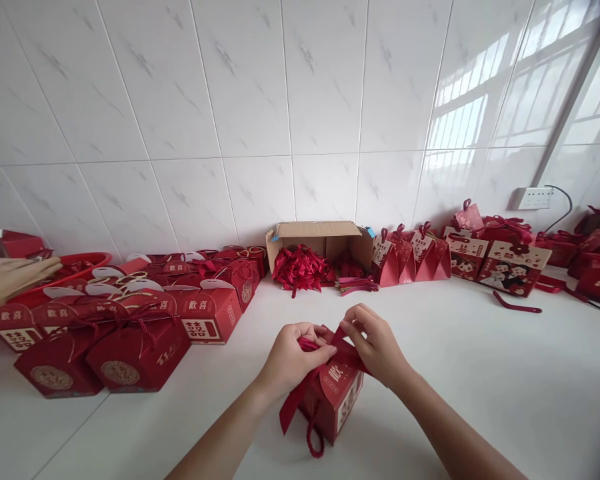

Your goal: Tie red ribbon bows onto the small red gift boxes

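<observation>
A red cardboard gift box (pixel 323 417) stands on the white table (pixel 205 427) at the lower centre of the frame, one corner toward the camera, as two bare hands draw a smooth dark-red ribbon (pixel 294 405) across its top. The left hand (pixel 300 353) has its grip closed on the ribbon, thumb pressed to fingers; the right hand (pixel 375 340) pinches another stretch in a narrow grip. A pale character and small lettering mark the box's rounded flap (pixel 334 377), while a cream panel (pixel 349 404) with dark characters brightens its right side. A twisted cord loop (pixel 315 441) droops at the front. The hands hide part of the top.
</observation>
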`<action>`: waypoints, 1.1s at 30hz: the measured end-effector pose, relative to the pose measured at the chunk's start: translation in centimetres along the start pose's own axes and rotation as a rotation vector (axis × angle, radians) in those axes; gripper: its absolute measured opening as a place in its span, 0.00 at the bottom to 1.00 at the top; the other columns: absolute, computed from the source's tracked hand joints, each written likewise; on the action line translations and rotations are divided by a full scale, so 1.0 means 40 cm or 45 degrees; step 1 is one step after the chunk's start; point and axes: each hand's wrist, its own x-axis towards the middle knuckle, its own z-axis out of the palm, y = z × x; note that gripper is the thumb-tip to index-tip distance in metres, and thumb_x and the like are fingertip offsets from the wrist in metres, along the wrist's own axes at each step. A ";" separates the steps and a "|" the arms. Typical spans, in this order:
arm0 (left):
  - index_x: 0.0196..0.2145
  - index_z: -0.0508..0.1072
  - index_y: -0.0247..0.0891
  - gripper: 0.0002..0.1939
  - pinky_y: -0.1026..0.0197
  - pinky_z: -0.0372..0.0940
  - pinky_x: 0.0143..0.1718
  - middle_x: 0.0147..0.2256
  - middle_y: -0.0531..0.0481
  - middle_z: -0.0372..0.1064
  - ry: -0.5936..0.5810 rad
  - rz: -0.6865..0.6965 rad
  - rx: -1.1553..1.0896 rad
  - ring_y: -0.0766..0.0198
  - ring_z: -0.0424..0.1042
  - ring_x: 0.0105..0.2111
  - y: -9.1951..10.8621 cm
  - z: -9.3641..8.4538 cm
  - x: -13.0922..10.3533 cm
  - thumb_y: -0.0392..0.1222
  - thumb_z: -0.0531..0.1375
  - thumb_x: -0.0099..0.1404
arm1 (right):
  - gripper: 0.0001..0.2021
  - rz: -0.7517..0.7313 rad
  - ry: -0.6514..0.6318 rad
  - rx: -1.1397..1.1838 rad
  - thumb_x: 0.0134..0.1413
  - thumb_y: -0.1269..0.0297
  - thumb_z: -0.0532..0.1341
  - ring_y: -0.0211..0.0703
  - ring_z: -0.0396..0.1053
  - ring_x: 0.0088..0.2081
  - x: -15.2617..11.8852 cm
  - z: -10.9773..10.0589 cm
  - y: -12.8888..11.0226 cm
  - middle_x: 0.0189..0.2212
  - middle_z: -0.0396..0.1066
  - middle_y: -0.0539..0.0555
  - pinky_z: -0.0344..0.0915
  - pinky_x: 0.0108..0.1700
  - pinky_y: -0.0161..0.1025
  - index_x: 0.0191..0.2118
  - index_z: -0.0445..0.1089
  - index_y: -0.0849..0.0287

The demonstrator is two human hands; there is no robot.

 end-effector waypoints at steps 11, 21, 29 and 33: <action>0.17 0.59 0.39 0.17 0.59 0.64 0.44 0.32 0.45 0.74 0.007 0.023 -0.053 0.54 0.69 0.47 0.000 0.006 0.000 0.39 0.66 0.48 | 0.10 0.069 0.054 0.024 0.59 0.62 0.53 0.37 0.61 0.27 -0.007 0.002 0.001 0.27 0.61 0.50 0.59 0.30 0.33 0.27 0.59 0.57; 0.18 0.64 0.38 0.14 0.56 0.60 0.49 0.34 0.45 0.74 -0.128 0.119 -0.086 0.54 0.68 0.48 0.000 -0.026 -0.010 0.44 0.65 0.53 | 0.12 0.135 -0.020 0.233 0.59 0.57 0.53 0.38 0.61 0.28 -0.030 0.007 -0.009 0.27 0.64 0.50 0.61 0.32 0.35 0.28 0.61 0.57; 0.16 0.66 0.38 0.18 0.54 0.59 0.51 0.30 0.46 0.73 -0.167 0.169 -0.114 0.53 0.68 0.48 -0.004 -0.052 -0.009 0.47 0.59 0.60 | 0.13 0.154 -0.028 0.306 0.59 0.56 0.52 0.38 0.59 0.28 -0.032 0.001 -0.004 0.26 0.62 0.50 0.59 0.32 0.36 0.28 0.60 0.58; 0.21 0.66 0.37 0.12 0.53 0.59 0.51 0.35 0.46 0.73 -0.199 0.153 -0.225 0.53 0.68 0.47 0.008 -0.059 -0.017 0.44 0.61 0.58 | 0.12 0.152 -0.026 0.297 0.59 0.56 0.52 0.38 0.59 0.28 -0.035 -0.003 -0.003 0.26 0.62 0.50 0.58 0.32 0.36 0.29 0.60 0.58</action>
